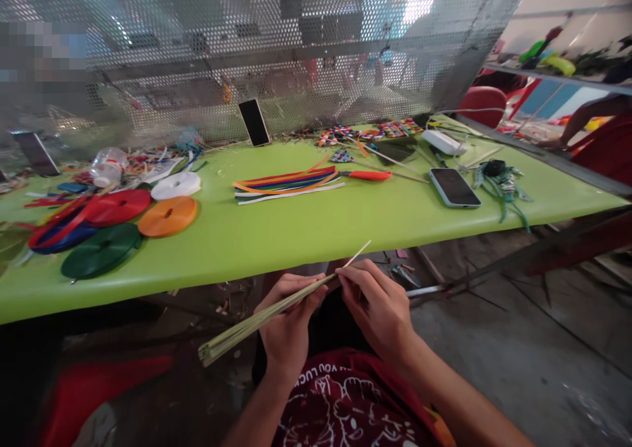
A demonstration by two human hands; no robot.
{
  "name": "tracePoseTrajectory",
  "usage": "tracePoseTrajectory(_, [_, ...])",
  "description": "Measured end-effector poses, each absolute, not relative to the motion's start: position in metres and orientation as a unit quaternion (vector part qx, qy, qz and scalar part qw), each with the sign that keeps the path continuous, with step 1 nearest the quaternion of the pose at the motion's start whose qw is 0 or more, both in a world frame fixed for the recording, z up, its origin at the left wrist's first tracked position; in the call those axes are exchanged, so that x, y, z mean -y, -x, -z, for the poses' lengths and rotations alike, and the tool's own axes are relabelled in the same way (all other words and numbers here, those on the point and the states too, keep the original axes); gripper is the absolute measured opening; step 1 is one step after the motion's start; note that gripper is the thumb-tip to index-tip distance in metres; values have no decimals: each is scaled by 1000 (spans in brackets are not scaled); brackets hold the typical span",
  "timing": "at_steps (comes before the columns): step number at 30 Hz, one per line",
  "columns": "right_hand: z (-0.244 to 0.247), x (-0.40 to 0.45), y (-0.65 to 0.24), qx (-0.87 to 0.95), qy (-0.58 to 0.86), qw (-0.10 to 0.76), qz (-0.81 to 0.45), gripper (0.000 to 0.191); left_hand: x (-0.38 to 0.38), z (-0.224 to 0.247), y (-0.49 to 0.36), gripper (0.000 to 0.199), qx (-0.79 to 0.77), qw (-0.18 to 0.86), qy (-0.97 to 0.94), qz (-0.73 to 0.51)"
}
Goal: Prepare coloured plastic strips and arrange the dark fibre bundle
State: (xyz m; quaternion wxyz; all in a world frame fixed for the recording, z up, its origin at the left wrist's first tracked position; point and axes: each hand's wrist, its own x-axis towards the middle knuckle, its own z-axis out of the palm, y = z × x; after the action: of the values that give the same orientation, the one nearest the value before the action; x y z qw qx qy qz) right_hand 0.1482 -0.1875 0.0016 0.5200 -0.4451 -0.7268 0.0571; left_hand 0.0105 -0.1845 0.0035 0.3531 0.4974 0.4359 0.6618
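Note:
A bundle of thin greenish strips (247, 328) slants across my lap, below the table's front edge. My left hand (286, 322) is wrapped round the bundle's upper part, and the loose ends stick out to the lower left. At the bundle's upper right end, my right hand (378, 295) pinches with thumb and fingers. One pale thin strip (359, 252) juts out past those fingertips, up and to the right. How many strips my right fingers hold is hidden.
On the green table (276, 236) lie flat ribbon strips (286, 185), a red-handled knife (368, 175), a phone (454, 187) and a green tangle (501, 180). Ribbon rolls in orange (168, 216), green (101, 249), red (121, 207) and white (176, 185) sit left. A perforated metal panel (276, 58) stands behind.

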Motion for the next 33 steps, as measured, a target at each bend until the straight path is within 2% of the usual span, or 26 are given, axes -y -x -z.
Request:
tracePoseTrajectory(6, [1, 184, -148, 722, 451, 523, -39, 18, 186, -1, -10, 9, -436, 366, -483, -665])
tracePoseTrajectory(10, [1, 180, -151, 704, 462, 533, -76, 15, 188, -2, -8, 9, -427, 378, -491, -658])
tracePoseTrajectory(14, [-4, 181, -153, 681, 469, 555, -85, 17, 187, -1, -8, 11, -404, 403, -474, -671])
tracePoseTrajectory(20, [-11, 185, -152, 719, 421, 550, -63, 24, 186, -3, -8, 12, -407, 379, -480, -678])
tracePoseTrajectory(25, [-8, 183, -157, 756, 406, 513, -30, 26, 186, -5, -7, 11, -416, 343, -501, -677])
tracePoseTrajectory(33, [-21, 179, -167, 836, 401, 373, -36, 19, 186, -5, 3, 10, -423, 302, -574, -633])
